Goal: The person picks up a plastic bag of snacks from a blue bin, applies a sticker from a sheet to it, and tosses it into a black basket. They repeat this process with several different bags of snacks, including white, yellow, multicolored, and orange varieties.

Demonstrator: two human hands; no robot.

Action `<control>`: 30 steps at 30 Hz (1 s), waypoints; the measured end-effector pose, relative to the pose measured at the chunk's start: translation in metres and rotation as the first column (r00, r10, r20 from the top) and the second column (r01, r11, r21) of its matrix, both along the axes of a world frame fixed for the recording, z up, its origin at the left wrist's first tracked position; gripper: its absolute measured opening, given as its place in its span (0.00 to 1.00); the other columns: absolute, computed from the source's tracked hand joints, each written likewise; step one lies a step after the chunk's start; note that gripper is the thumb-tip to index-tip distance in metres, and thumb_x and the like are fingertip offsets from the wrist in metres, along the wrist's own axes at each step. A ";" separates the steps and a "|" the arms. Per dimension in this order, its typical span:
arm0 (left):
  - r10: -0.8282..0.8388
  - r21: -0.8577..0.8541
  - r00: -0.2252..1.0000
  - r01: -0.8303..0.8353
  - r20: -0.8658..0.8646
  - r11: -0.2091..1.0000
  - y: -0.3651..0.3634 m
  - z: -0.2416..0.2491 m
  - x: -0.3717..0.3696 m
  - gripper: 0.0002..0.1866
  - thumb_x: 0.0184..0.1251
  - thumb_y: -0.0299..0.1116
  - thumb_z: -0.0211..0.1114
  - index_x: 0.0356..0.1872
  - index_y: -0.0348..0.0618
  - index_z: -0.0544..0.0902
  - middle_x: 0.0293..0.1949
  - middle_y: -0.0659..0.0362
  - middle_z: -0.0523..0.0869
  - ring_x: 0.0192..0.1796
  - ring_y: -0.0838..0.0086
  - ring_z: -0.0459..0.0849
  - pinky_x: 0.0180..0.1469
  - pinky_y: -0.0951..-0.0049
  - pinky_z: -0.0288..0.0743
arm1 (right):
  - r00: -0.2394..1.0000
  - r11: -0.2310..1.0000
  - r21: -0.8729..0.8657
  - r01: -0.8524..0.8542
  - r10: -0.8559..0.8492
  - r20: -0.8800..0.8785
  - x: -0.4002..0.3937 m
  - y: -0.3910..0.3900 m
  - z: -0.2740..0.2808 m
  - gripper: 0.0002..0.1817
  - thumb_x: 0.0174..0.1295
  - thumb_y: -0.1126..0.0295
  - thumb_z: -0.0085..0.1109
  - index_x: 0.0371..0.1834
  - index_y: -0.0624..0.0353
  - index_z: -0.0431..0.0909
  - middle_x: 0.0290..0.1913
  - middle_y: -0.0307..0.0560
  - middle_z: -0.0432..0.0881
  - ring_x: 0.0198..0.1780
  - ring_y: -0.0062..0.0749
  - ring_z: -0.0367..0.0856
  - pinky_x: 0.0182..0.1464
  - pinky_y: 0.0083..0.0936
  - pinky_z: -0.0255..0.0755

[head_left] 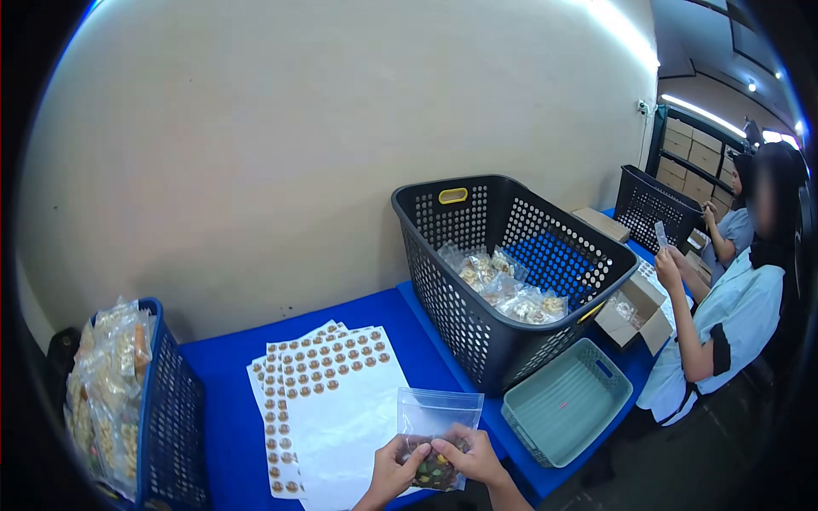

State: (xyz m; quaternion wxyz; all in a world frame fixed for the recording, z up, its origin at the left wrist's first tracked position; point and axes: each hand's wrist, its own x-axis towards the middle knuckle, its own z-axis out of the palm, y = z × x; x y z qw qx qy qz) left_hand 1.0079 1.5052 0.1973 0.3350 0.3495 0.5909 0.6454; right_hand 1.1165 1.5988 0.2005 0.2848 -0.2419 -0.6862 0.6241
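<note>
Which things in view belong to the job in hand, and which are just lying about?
Likely part of the job:
Clear plastic zip bag, dark contents, between left hand and right hand
White sheets with round brown labels
Dark grey perforated plastic basket of filled clear bags
Blue perforated plastic basket, likewise filled

Probably just lying about:
Pale green rectangular plastic tray
Flat brown cardboard piece

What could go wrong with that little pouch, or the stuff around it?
The left hand and right hand hold the clear pouch; if its zip isn't sealed, which I can't tell, pressing might spill the contents. The overlapping sticker sheets could get nudged askew. Packets heaped high in the blue basket might slide off.
</note>
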 end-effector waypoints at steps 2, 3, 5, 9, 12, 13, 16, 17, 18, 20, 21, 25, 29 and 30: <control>0.022 0.022 1.000 -0.022 -0.002 1.000 0.010 0.001 0.015 0.09 0.54 0.30 0.57 0.32 0.32 0.75 0.26 0.57 0.79 0.29 0.80 0.76 0.32 0.82 0.70 | 0.999 0.998 0.068 0.012 -0.010 -0.035 0.014 0.011 0.004 0.14 0.49 0.62 0.57 0.21 0.63 0.71 0.14 0.41 0.73 0.15 0.17 0.71 0.17 0.15 0.64; 0.031 0.013 0.999 -0.030 -0.024 0.999 0.015 0.003 0.024 0.09 0.54 0.30 0.57 0.32 0.32 0.75 0.26 0.57 0.79 0.29 0.81 0.76 0.32 0.82 0.70 | 0.999 0.999 0.049 0.009 -0.007 -0.047 0.022 0.015 0.005 0.13 0.49 0.62 0.56 0.21 0.63 0.71 0.15 0.40 0.73 0.15 0.18 0.71 0.15 0.15 0.63; 0.059 -0.017 0.997 -0.060 -0.044 0.998 0.025 0.000 0.039 0.09 0.53 0.30 0.58 0.30 0.33 0.75 0.25 0.58 0.79 0.29 0.82 0.75 0.32 0.82 0.69 | 0.998 1.000 0.010 0.001 -0.001 -0.068 0.035 0.025 0.003 0.13 0.50 0.63 0.56 0.21 0.62 0.71 0.17 0.39 0.74 0.17 0.17 0.72 0.18 0.14 0.65; 0.083 0.016 0.992 -0.082 -0.095 0.996 0.041 -0.001 0.069 0.09 0.54 0.30 0.58 0.31 0.33 0.74 0.25 0.58 0.79 0.28 0.82 0.75 0.32 0.82 0.69 | 0.993 0.979 -0.176 -0.103 0.093 -0.068 0.065 0.047 -0.017 0.12 0.49 0.65 0.57 0.29 0.62 0.72 0.25 0.40 0.76 0.30 0.17 0.72 0.33 0.15 0.68; 0.196 0.087 0.977 -0.203 0.082 0.975 0.055 -0.002 0.088 0.10 0.54 0.31 0.57 0.32 0.33 0.73 0.24 0.60 0.78 0.28 0.82 0.74 0.32 0.82 0.69 | 0.957 0.976 -0.081 -0.200 0.177 -0.228 0.083 0.052 -0.020 0.15 0.48 0.66 0.58 0.37 0.63 0.72 0.32 0.43 0.75 0.36 0.20 0.72 0.38 0.17 0.67; 0.162 0.074 0.984 -0.167 0.074 0.983 0.055 -0.005 0.090 0.13 0.55 0.30 0.55 0.39 0.33 0.69 0.33 0.56 0.76 0.35 0.80 0.74 0.36 0.82 0.68 | 0.953 0.967 -0.073 -0.244 0.225 -0.201 0.092 0.056 -0.015 0.18 0.47 0.68 0.59 0.41 0.64 0.70 0.37 0.45 0.74 0.40 0.22 0.71 0.41 0.17 0.66; 0.205 0.218 0.979 -0.204 0.018 0.954 0.065 -0.007 0.106 0.16 0.56 0.27 0.53 0.45 0.34 0.63 0.42 0.53 0.71 0.43 0.77 0.71 0.40 0.80 0.67 | 0.943 0.984 0.023 -0.179 0.179 -0.281 0.105 0.079 -0.036 0.19 0.47 0.70 0.59 0.42 0.65 0.69 0.37 0.44 0.73 0.40 0.23 0.72 0.41 0.18 0.67; 0.206 0.198 0.978 -0.211 0.044 0.957 0.065 -0.008 0.107 0.18 0.56 0.26 0.53 0.46 0.34 0.60 0.45 0.52 0.68 0.46 0.75 0.69 0.42 0.79 0.66 | 0.930 0.979 -0.133 -0.155 0.099 -0.355 0.111 0.080 -0.013 0.16 0.47 0.72 0.59 0.40 0.64 0.70 0.35 0.41 0.72 0.37 0.23 0.72 0.39 0.18 0.67; 0.208 0.177 0.976 -0.218 0.070 0.960 0.062 -0.006 0.106 0.19 0.56 0.25 0.52 0.48 0.35 0.58 0.47 0.51 0.65 0.49 0.73 0.67 0.45 0.77 0.66 | 0.925 0.979 -0.121 -0.166 0.112 -0.363 0.115 0.091 -0.004 0.16 0.47 0.72 0.59 0.40 0.64 0.70 0.35 0.41 0.72 0.37 0.23 0.72 0.39 0.18 0.67; 0.284 0.200 0.950 -0.306 0.129 0.931 0.057 -0.003 0.105 0.20 0.54 0.25 0.53 0.47 0.34 0.58 0.45 0.51 0.66 0.47 0.71 0.70 0.45 0.74 0.67 | 0.868 0.990 0.015 0.139 -0.114 -0.483 0.129 0.118 0.007 0.12 0.46 0.76 0.57 0.35 0.64 0.71 0.33 0.39 0.70 0.36 0.22 0.71 0.38 0.19 0.66; 0.322 0.195 0.937 -0.345 0.137 0.918 0.052 -0.004 0.104 0.20 0.54 0.25 0.53 0.47 0.34 0.58 0.45 0.51 0.66 0.46 0.71 0.70 0.45 0.73 0.68 | 0.819 0.947 0.064 0.314 -0.236 -0.524 0.133 0.129 0.015 0.10 0.46 0.78 0.56 0.34 0.64 0.70 0.33 0.39 0.69 0.36 0.22 0.70 0.37 0.19 0.66; 0.459 0.160 0.886 -0.464 0.072 0.871 0.023 -0.008 0.100 0.18 0.54 0.28 0.52 0.45 0.34 0.61 0.46 0.51 0.64 0.44 0.67 0.72 0.43 0.70 0.70 | 0.556 0.432 0.376 0.820 -0.440 -0.705 0.139 0.171 0.067 0.11 0.45 0.78 0.56 0.34 0.65 0.70 0.34 0.45 0.69 0.38 0.32 0.68 0.38 0.24 0.64; 0.621 0.137 0.783 -0.620 0.037 0.773 -0.011 -0.012 0.101 0.18 0.54 0.26 0.54 0.45 0.35 0.61 0.36 0.52 0.71 0.41 0.73 0.72 0.43 0.75 0.68 | 0.662 0.197 0.668 0.717 -0.492 -0.565 0.106 0.194 0.117 0.23 0.39 0.77 0.58 0.43 0.60 0.68 0.46 0.51 0.63 0.50 0.45 0.58 0.50 0.33 0.56; 0.651 0.139 0.758 -0.649 0.037 0.748 -0.020 -0.014 0.102 0.18 0.54 0.26 0.54 0.45 0.35 0.61 0.36 0.52 0.71 0.41 0.73 0.72 0.43 0.75 0.68 | 0.752 0.321 0.723 0.611 -0.521 -0.404 0.096 0.187 0.126 0.27 0.38 0.76 0.59 0.46 0.58 0.65 0.50 0.51 0.59 0.53 0.45 0.53 0.52 0.34 0.52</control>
